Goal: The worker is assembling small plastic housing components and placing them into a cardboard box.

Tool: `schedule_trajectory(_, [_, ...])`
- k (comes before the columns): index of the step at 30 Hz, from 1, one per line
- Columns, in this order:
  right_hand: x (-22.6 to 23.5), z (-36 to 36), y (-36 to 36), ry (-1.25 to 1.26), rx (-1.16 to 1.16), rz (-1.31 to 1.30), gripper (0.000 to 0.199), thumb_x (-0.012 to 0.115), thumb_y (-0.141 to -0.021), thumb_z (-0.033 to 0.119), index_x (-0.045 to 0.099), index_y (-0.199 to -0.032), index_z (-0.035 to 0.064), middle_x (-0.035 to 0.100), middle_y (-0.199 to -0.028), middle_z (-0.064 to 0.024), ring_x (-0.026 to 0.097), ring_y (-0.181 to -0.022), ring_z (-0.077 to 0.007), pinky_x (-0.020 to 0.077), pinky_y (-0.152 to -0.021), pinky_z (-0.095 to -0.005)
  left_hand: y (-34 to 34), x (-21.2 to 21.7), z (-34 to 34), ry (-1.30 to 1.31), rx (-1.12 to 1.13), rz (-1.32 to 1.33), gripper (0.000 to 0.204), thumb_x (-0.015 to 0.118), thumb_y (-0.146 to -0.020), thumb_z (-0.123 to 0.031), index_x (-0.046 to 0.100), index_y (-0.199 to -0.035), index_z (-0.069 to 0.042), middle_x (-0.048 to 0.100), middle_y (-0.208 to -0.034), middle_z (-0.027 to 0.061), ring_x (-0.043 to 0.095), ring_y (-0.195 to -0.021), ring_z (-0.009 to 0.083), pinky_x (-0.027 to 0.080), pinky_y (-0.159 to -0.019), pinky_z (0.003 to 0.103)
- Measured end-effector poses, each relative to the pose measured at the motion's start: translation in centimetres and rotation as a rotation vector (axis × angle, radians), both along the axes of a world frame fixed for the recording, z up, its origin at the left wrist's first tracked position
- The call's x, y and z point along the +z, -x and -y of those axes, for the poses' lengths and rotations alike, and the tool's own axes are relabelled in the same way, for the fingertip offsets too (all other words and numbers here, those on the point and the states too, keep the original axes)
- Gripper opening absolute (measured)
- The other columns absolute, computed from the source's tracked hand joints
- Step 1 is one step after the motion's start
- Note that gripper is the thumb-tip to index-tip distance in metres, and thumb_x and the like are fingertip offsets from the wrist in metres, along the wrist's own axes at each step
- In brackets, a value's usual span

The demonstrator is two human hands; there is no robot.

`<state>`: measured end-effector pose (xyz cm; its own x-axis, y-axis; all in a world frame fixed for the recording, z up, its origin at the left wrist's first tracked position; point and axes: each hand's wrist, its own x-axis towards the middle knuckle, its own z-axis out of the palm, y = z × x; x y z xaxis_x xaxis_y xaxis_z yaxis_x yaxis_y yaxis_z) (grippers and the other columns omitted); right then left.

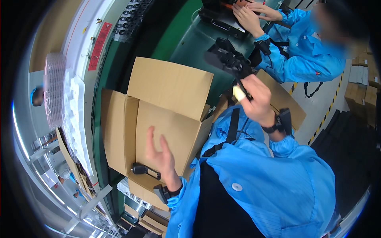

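Observation:
My left hand [160, 158] is over an open cardboard box [166, 119], fingers spread and nothing in them. Below it, a small black device [145, 170] with a clip-like part lies in a corner of the box. My right hand [257, 97] is raised beyond the box's right side, its fingers closed round the lower end of a black device [229, 57]. That device has a flat dark plate and several jutting parts; its exact kind I cannot make out. A pale yellow cover [239, 93] is on a digit of the right hand.
Across the green worktop [190, 43], a co-worker in a blue coat [295, 65] has both hands on a black case [224, 20]. Clear plastic trays [77, 115] stand along the left side. Opened flaps [170, 85] stick out round the box. Cartons [359, 83] are stacked at far right.

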<state>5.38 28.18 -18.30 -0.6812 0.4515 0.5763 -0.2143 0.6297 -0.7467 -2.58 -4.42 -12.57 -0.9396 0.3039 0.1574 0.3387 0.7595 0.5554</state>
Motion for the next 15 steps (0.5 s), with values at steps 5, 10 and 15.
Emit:
schedule_trajectory(5, [6.1, 1.9, -1.2, -0.193, 0.351, -0.144, 0.029, 0.070, -0.062, -0.004, 0.067, -0.091, -0.0081, 0.048, -0.068, -0.0085, 0.048, -0.056, -0.0242, 0.0350, -0.051, -0.0365, -0.8, 11.0, -6.9, -0.493, -0.356, -0.243, 0.058, 0.080, -0.077, -0.002, 0.064, -0.132, 0.003, 0.052, -0.147, 0.0316, 0.050, -0.136, 0.0516, 0.042, -0.112, 0.055])
schedule_trajectory(10, [9.0, 3.6, -1.3, -0.388, 0.522, -0.262, 0.030, 0.069, -0.061, 0.006, 0.067, -0.088, -0.0071, 0.044, -0.067, -0.0044, 0.047, -0.057, -0.0186, 0.0332, -0.050, -0.0321, 0.6, 15.4, -8.2, 0.177, -0.699, -0.263, 0.066, 0.082, -0.052, -0.016, 0.075, -0.116, -0.003, 0.057, -0.144, 0.0271, 0.040, -0.142, 0.0555, 0.039, -0.112, 0.062])
schedule_trajectory(15, [9.5, 4.7, -0.9, -0.384, 0.588, -0.293, 0.031, 0.069, -0.059, 0.009, 0.066, -0.086, -0.0066, 0.042, -0.067, -0.0034, 0.045, -0.057, -0.0180, 0.0330, -0.050, -0.0305, -0.3, 14.4, -6.5, 0.117, -0.597, -0.371, 0.048, 0.070, -0.056, -0.012, 0.076, -0.102, 0.000, 0.072, -0.121, 0.0224, 0.057, -0.131, 0.0499, 0.042, -0.108, 0.065])
